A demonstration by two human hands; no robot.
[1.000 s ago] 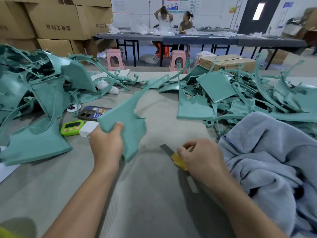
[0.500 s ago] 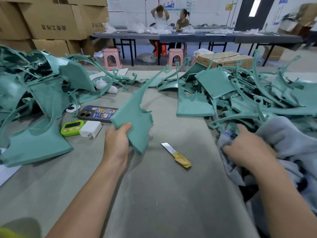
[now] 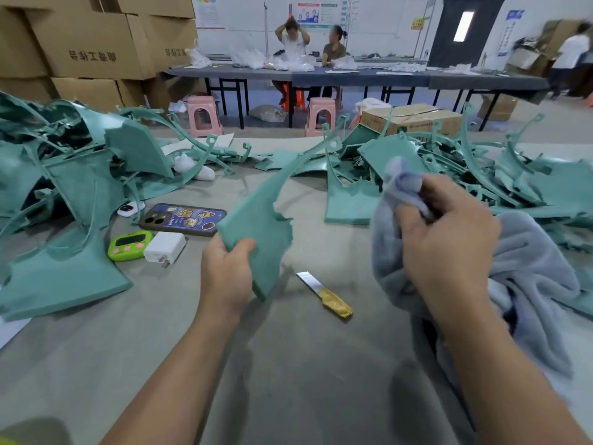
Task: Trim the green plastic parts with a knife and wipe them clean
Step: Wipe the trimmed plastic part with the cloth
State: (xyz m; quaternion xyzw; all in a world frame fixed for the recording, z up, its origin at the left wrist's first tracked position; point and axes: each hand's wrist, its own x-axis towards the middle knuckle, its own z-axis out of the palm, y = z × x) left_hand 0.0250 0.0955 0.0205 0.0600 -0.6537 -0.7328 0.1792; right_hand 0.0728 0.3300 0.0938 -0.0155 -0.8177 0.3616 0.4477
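Leaving the knife (image 3: 324,295) on the table (image 3: 288,380), the right hand (image 3: 449,245) now clenches the lifted cloth (image 3: 529,284) beside the part (image 3: 256,226) the left hand (image 3: 226,277) grips, so wiping looks next.

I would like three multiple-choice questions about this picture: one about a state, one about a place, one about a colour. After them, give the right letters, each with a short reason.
1. The right hand grips
A) the cloth
B) the knife
C) nothing

2. The knife lies
A) under the cloth
B) on the table, between the two hands
C) in the left hand

3. The timer beside the white charger is
A) red
B) black
C) bright green

Answers:
1 A: the fingers of the right hand curl round a bunch of the grey-blue cloth.
2 B: the knife lies on the table and neither hand touches it; the left hand holds a green part instead.
3 C: the case of the timer is bright green.
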